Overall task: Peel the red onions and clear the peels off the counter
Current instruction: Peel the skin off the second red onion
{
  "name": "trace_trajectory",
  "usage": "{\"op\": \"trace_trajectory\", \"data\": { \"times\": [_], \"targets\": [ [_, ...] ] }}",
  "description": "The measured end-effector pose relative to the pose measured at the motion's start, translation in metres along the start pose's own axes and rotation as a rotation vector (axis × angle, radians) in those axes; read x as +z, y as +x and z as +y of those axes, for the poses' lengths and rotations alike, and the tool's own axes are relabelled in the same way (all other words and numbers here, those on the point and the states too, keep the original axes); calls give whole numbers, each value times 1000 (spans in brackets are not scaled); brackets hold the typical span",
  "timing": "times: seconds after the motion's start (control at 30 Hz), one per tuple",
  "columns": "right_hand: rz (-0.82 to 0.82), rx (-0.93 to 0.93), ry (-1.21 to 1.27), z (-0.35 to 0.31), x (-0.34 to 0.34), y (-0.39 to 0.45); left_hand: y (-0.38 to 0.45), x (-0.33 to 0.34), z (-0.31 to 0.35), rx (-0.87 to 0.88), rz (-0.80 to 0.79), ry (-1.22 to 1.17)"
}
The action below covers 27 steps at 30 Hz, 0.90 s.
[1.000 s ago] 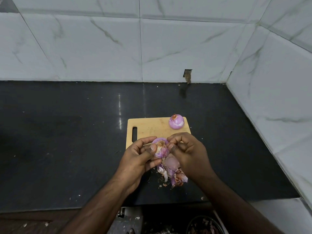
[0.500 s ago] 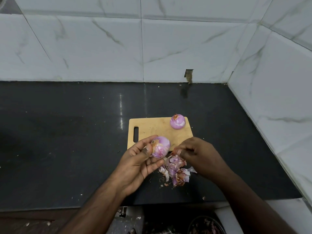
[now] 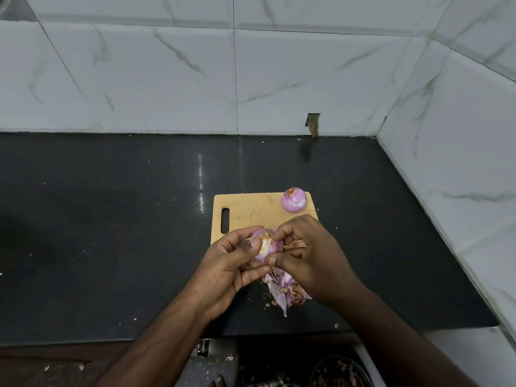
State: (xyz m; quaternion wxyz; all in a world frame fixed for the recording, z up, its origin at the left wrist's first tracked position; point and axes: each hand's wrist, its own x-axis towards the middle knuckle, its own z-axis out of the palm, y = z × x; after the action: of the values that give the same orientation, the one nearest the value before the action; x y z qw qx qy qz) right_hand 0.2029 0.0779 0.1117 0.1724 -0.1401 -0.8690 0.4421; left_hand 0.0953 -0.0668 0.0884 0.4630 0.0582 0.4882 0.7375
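Observation:
My left hand (image 3: 231, 263) grips a partly peeled red onion (image 3: 265, 245) above the near edge of the wooden cutting board (image 3: 251, 209). My right hand (image 3: 310, 255) pinches the onion's skin on its right side with thumb and fingertips. A second, peeled red onion (image 3: 294, 201) sits on the board's far right corner. A heap of purple and brown peels (image 3: 284, 290) lies on the black counter (image 3: 111, 233) just below my hands, partly hidden by the right hand.
White marble-tiled walls close the counter at the back and on the right. Small peel scraps dot the counter. Below the counter's front edge a dark round bin (image 3: 340, 372) holds peel scraps.
My right hand dropped a peel onto the heap, then came back up to the onion and pinches its skin again. The left hand has turned the onion slightly.

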Motion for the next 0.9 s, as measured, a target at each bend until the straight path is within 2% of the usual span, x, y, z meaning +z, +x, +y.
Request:
{"op": "trace_trajectory", "data": {
  "times": [0.2, 0.37, 0.53, 0.7, 0.9],
  "targets": [
    [-136, 47, -43, 0, -8, 7, -1, 0, -6, -2, 13, -17],
    [-41, 54, 27, -1, -5, 3, 1, 0, -6, 22, 36, -6],
    [133, 2, -44, 4, 6, 1, 2, 0, -7, 43, 43, -32],
    [203, 128, 9, 4, 13, -3, 4, -2, -7, 33, 46, -73],
    [262, 168, -25, 7, 13, -1, 2, -5, -9, -16, -8, -197]
  ]
}}
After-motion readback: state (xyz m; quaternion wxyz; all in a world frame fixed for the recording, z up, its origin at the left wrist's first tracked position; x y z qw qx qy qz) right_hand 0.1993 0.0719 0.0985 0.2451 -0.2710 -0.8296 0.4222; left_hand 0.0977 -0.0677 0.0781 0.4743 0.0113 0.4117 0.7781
